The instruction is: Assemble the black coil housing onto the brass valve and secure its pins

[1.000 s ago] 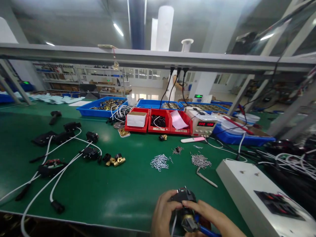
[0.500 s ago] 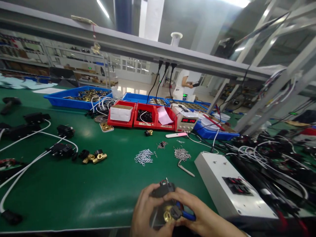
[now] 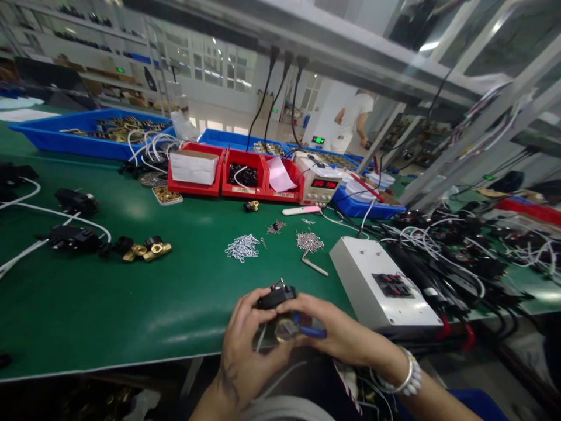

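Observation:
Near the front edge of the bench, my left hand (image 3: 248, 336) is closed around a black plastic housing (image 3: 277, 297) with a white cable hanging below it. A thin metal pin sticks up from the housing's top. My right hand (image 3: 326, 321) holds blue-handled pliers (image 3: 312, 331), and its fingers also touch the housing. The jaws of the pliers lie in front of the brass fitting (image 3: 284, 318) under the housing, mostly hiding it. Whether the jaws grip anything I cannot tell. Beyond the hands lie a pile of metal clips (image 3: 242, 248) and a pile of small screws (image 3: 309, 241).
A hex key (image 3: 314, 264) lies by the screws. To the right stands a white switch box (image 3: 377, 292) beside tangled cables. Red bins (image 3: 197, 186) and a power supply (image 3: 319, 184) line the back. Brass valves (image 3: 151, 250) and black housings (image 3: 74, 238) sit left.
The camera view has shifted, so the bench appears higher and my forearms show more. The pliers' jaws now cover more of the brass fitting. A person in the background has moved right.

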Demonstrator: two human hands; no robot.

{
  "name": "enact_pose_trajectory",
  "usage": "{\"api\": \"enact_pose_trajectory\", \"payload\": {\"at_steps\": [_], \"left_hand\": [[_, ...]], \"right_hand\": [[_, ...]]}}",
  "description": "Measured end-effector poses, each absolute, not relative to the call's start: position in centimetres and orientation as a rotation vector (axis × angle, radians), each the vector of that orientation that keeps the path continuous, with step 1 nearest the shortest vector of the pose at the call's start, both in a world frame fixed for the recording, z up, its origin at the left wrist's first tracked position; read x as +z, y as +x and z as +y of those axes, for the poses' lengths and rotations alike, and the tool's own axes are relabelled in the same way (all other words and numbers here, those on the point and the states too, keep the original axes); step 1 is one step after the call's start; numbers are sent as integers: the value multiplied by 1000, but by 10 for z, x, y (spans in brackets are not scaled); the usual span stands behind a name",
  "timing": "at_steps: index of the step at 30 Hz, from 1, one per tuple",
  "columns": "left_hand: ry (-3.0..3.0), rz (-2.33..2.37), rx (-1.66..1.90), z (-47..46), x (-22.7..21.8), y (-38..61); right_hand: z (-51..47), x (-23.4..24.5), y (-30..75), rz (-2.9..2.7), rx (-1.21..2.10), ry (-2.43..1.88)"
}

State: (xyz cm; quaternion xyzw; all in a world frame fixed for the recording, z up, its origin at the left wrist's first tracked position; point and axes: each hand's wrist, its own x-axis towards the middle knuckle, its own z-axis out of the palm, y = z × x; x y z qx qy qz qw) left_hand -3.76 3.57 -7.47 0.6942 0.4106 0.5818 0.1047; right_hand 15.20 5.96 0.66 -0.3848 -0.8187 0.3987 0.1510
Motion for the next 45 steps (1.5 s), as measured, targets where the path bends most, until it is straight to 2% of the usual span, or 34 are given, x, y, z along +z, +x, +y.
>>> {"api": "enact_pose_trajectory", "payload": {"at_steps": [3, 8, 13, 18, 23, 28, 33, 38, 42, 45], "left_hand": [[2027, 1164, 1705, 36, -75, -39], [1966, 1127, 1657, 36, -76, -41], [1972, 1106, 1657, 36, -75, -42], [1983, 1099, 1671, 36, -75, -43], [1994, 1107, 1666, 37, -75, -43], [2012, 1096, 1674, 37, -75, -44], [2010, 1106, 1662, 37, -76, -44], [2004, 1095, 1670, 37, -75, -44], [1998, 1117, 1668, 37, -75, -44], [1996, 1119, 1667, 37, -75, -44]], "right_hand": [[50, 16, 158, -2288, 958, -1194], [34, 25, 166, -2136, 321, -1405], [26, 18, 163, -2407, 244, -1511], [25, 17, 161, -2004, -14, -1464], [29, 11, 161, -2409, 213, -1556], [28, 9, 159, -1955, 2, -1460], [34, 5, 157, -2405, 260, -1495], [35, 10, 157, -1992, -68, -1491], [38, 7, 157, -2413, 237, -1536], [38, 7, 160, -2321, 136, -1513]]}}
